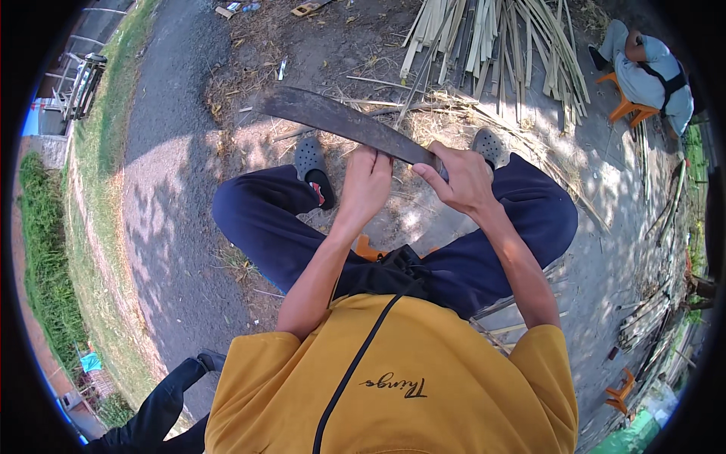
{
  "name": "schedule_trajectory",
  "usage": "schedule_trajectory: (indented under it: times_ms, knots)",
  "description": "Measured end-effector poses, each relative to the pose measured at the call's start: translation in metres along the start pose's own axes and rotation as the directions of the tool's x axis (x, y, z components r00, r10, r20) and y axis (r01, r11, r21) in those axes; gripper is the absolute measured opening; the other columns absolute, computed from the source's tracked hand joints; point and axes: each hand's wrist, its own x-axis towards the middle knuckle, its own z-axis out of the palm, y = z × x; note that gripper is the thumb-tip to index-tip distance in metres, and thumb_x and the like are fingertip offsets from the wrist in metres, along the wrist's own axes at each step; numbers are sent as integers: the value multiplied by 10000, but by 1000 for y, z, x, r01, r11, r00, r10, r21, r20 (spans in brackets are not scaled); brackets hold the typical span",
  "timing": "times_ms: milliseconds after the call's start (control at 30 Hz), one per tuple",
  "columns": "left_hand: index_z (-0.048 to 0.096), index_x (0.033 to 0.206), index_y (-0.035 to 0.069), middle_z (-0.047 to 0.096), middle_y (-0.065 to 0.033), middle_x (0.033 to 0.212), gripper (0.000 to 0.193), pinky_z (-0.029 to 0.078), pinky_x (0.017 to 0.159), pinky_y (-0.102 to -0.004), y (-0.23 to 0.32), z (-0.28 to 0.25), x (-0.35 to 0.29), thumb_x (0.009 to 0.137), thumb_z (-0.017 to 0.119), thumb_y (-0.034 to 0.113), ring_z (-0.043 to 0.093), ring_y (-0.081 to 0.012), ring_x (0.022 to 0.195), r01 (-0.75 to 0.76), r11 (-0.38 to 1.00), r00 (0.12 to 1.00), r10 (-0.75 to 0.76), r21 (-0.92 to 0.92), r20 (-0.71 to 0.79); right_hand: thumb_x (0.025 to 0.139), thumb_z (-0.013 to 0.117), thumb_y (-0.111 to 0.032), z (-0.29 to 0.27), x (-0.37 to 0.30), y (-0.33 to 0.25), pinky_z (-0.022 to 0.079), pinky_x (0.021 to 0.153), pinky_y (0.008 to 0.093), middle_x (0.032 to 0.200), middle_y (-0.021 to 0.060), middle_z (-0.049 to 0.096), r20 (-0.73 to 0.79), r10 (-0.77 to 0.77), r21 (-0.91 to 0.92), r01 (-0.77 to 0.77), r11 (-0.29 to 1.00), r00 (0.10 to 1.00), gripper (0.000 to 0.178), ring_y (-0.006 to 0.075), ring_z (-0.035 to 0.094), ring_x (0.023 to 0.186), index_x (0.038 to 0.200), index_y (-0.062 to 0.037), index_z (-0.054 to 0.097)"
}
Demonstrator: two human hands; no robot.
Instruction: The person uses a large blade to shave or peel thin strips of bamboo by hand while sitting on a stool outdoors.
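Observation:
My right hand [463, 180] grips the handle end of a machete [340, 125], its thumb stretched along the lower side near the blade's base. The wide dark blade slants up and leftward across the front of me, its broad tip at the far left. Close beneath the blade, my left hand [367, 185] is closed with its knuckles at the blade's lower edge. What its fingers hold, if anything, is hidden. Both hands are between my spread knees, above the ground.
A large pile of split bamboo strips [491, 45] lies ahead, with loose strips and shavings [446, 113] nearer my feet. Another person [658, 79] sits on an orange stool [630, 108] at far right. Someone's dark-clothed leg [162, 405] shows at lower left. A paved road [170, 189] runs along the left.

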Motion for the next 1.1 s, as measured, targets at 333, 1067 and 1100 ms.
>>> schedule_trajectory:
  times_ms: [333, 1067, 1100]
  knots:
    - [581, 899, -19, 557, -75, 692, 266, 389, 571, -352, -12, 5, 1, 1072, 479, 158, 509, -136, 609, -98, 991, 995, 96, -87, -32, 983, 629, -560, 3, 2, 1, 479, 620, 478, 687, 179, 641, -52, 6, -56, -9, 998, 999, 511, 403, 650, 656, 1014, -52, 677]
    - [574, 933, -23, 581, -123, 719, 231, 433, 615, -395, 8, 6, 0, 1066, 462, 129, 561, -228, 629, -142, 989, 989, 143, 28, -26, 980, 616, -575, -7, 3, -1, 468, 587, 476, 639, 190, 608, -23, 35, 75, -34, 997, 999, 526, 391, 652, 632, 979, -51, 672]
    - [577, 941, -28, 586, -134, 731, 224, 439, 623, -402, 9, 7, -2, 1064, 463, 121, 566, -242, 635, -129, 990, 991, 131, 56, -40, 981, 617, -571, -8, 4, -1, 468, 589, 477, 645, 188, 613, -28, 14, 55, -13, 998, 1000, 526, 389, 654, 635, 983, -48, 673]
